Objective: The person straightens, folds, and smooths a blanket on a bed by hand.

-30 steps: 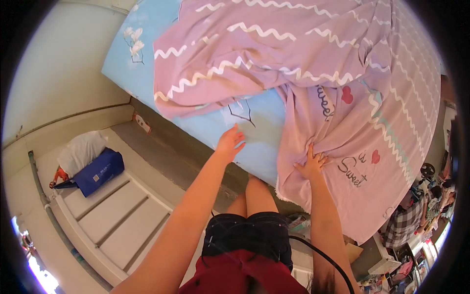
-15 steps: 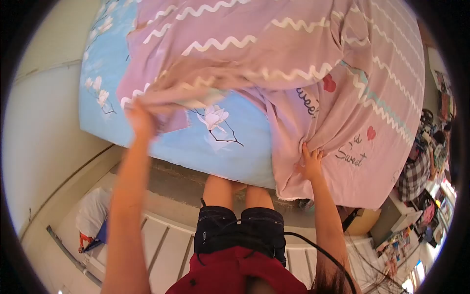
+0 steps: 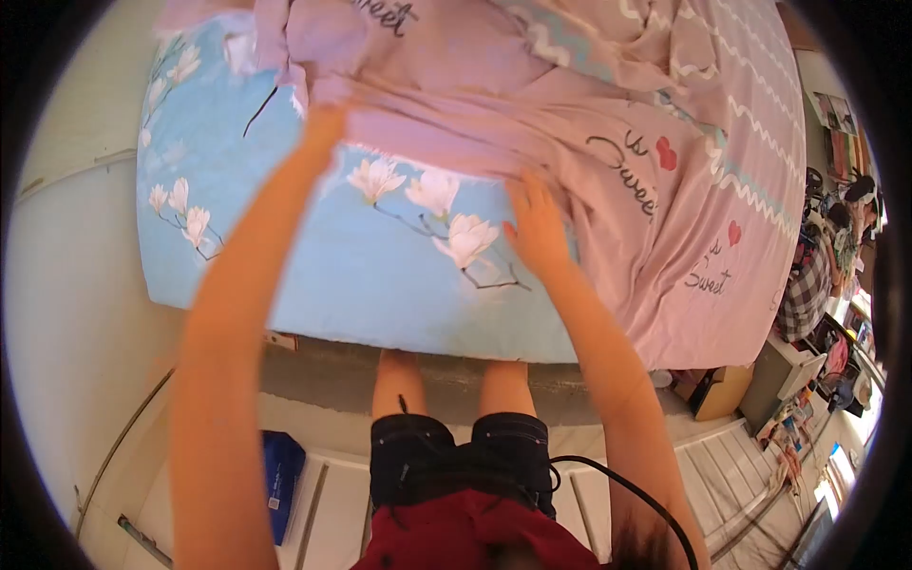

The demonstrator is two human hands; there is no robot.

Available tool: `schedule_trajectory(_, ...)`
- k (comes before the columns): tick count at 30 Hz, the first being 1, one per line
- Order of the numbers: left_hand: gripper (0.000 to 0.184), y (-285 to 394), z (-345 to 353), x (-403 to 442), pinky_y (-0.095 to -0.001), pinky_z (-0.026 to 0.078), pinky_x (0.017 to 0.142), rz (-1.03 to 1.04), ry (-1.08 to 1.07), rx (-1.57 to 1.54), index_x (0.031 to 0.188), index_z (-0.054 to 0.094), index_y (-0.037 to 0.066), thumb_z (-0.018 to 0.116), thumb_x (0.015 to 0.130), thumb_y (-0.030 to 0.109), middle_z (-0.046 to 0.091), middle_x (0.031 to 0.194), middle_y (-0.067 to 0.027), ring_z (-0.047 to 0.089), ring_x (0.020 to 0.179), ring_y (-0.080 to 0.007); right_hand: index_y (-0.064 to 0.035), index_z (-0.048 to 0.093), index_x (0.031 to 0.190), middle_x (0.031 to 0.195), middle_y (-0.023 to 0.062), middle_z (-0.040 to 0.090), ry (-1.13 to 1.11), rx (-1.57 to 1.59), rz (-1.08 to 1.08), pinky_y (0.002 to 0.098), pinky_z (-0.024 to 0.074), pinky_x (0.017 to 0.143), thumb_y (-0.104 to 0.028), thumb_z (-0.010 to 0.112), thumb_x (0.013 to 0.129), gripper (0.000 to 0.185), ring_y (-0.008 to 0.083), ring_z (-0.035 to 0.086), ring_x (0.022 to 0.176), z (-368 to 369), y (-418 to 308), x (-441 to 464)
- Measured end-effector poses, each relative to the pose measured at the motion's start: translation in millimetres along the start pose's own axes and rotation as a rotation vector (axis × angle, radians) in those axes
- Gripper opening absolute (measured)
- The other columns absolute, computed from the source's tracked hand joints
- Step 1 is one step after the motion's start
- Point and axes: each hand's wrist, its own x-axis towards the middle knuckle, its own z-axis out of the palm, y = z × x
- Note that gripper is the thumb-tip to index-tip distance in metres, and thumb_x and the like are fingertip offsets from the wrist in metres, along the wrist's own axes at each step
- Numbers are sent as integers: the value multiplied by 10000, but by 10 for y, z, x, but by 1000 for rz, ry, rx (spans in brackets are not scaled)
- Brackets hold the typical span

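A pink blanket (image 3: 456, 57) with white wavy lines, red hearts and lettering lies rumpled over the back and right of the bed. Along the front left, the light blue sheet (image 3: 361, 285) with white magnolias shows. My left hand (image 3: 326, 128) is blurred and closed on the blanket's near edge, at its left part. Fingers stretched forward, my right hand (image 3: 538, 220) rests at the border between sheet and blanket, touching the cloth.
The bed's front edge is just before my legs. A blue bag (image 3: 281, 484) lies on the white slatted surface (image 3: 332, 503) below. At the right are a cardboard box (image 3: 724, 391), a white cabinet (image 3: 777, 375), clutter and a person in a checked shirt (image 3: 807, 294).
My left hand has moved forward and right, and the blanket's edge has been pushed back, baring more blue sheet. My right hand has shifted left and forward off the lettered part.
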Motion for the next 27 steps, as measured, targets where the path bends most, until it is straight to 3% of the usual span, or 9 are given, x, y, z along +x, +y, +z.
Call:
schedule_trajectory(1, 235, 649, 870, -539, -262, 403, 652, -421, 180, -24, 1036, 581, 115, 587, 858, 268, 532, 921, 9, 465, 798, -104, -81, 507, 1212, 1338, 193, 400, -19, 1, 2, 446, 338, 1021, -76, 715, 678, 573, 372, 394, 1225, 134, -22, 48)
schedule_trajectory(3, 197, 291, 1238, -606, -248, 389, 565, -381, 168, -264, 950, 579, 107, 644, 826, 245, 521, 836, -5, 465, 713, -110, -82, 570, 1119, 1227, 145, 505, 56, -136, 77, 453, 373, 960, -92, 700, 696, 442, 342, 470, 1132, 298, 55, 305)
schedule_trajectory(5, 302, 47, 1443, -588, -336, 424, 542, -333, 519, -195, 864, 567, 19, 715, 777, 268, 517, 720, -45, 446, 605, -140, -75, 597, 1056, 1137, 128, 552, 27, -202, 151, 445, 389, 925, -110, 694, 708, 362, 331, 500, 1076, 317, 7, 505)
schedule_trajectory(7, 269, 76, 1406, -659, -317, 415, 527, -381, 498, -375, 863, 557, 31, 703, 789, 244, 514, 716, -40, 443, 593, -135, -43, 631, 881, 884, 110, 625, 99, -162, 168, 402, 445, 805, -97, 646, 755, 139, 305, 574, 906, 377, 12, 479)
schedule_trajectory(10, 180, 348, 1276, -498, -261, 389, 482, -460, 481, -917, 860, 527, 68, 670, 825, 172, 506, 705, -28, 435, 558, -119, -23, 605, 860, 834, 135, 597, 30, 374, 193, 366, 470, 723, -24, 598, 763, 97, 305, 584, 818, 353, -498, 214)
schedule_trajectory(12, 171, 264, 866, -534, -209, 340, 457, -492, -4, -997, 839, 518, 92, 674, 820, 159, 502, 691, -6, 411, 530, -95, -34, 582, 875, 862, 132, 582, -83, 295, 7, 397, 455, 736, -28, 621, 762, 120, 320, 558, 841, 195, -1103, -84)
schedule_trajectory(15, 151, 863, 455, -1388, -190, 347, 506, -380, 242, -504, 959, 574, 104, 641, 847, 181, 555, 771, 25, 434, 570, -62, -42, 577, 881, 878, 121, 570, -81, 539, 69, 411, 428, 776, -73, 636, 771, 128, 326, 530, 865, 274, -1760, -489)
schedule_trajectory(20, 151, 684, -633, -3073, -206, 360, 575, -273, 663, -224, 1012, 550, 83, 573, 907, 189, 544, 813, 20, 476, 676, -55, -75, 584, 870, 881, 88, 566, -135, 602, 24, 397, 411, 808, -107, 620, 782, 100, 298, 515, 904, 746, -2514, -740)
schedule_trajectory(27, 182, -819, -805, -4435, -216, 330, 481, -492, 692, -28, 875, 489, 84, 510, 950, 248, 461, 705, 16, 385, 550, -69, -96, 598, 862, 918, 77, 555, -405, 334, -76, 399, 410, 842, -171, 587, 812, 90, 292, 520, 934, 1312, -2524, -1227)
